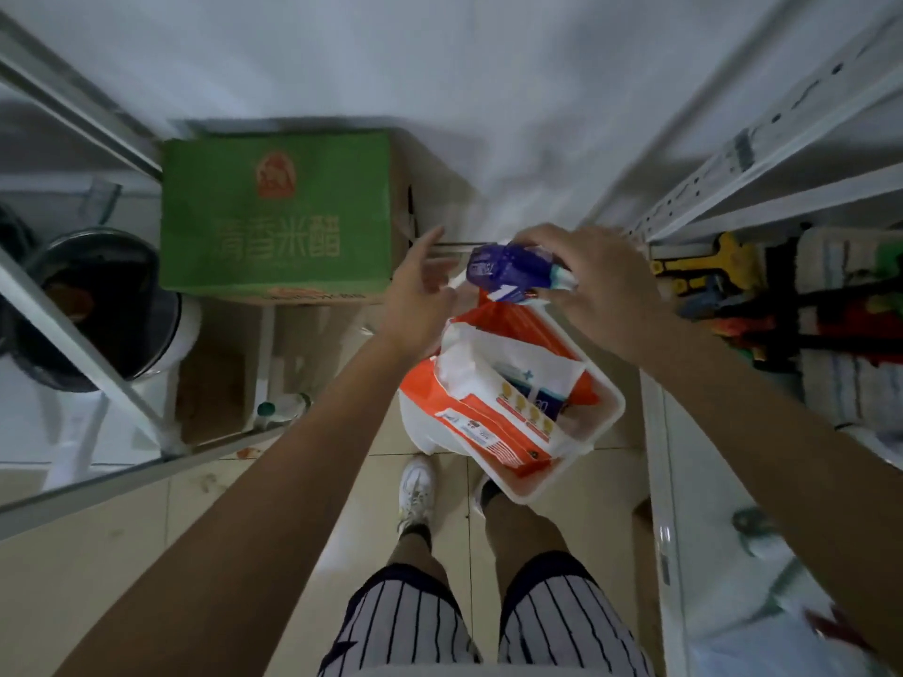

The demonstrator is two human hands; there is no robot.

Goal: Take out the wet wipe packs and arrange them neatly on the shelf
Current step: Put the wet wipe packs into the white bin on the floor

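Right of frame centre, the right hand (pixel 593 280) clamps its grip on a purple wet wipe pack (pixel 513 271) above the white basket (pixel 613 412); the left hand (pixel 422 290) hovers with fingers apart. Best to support the pack with both hands, then carry it level to the shelf (pixel 762 153) at right.

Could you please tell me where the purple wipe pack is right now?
The purple wipe pack is in the right hand, centre of the head view, above the orange-and-white bag, right of the green box.
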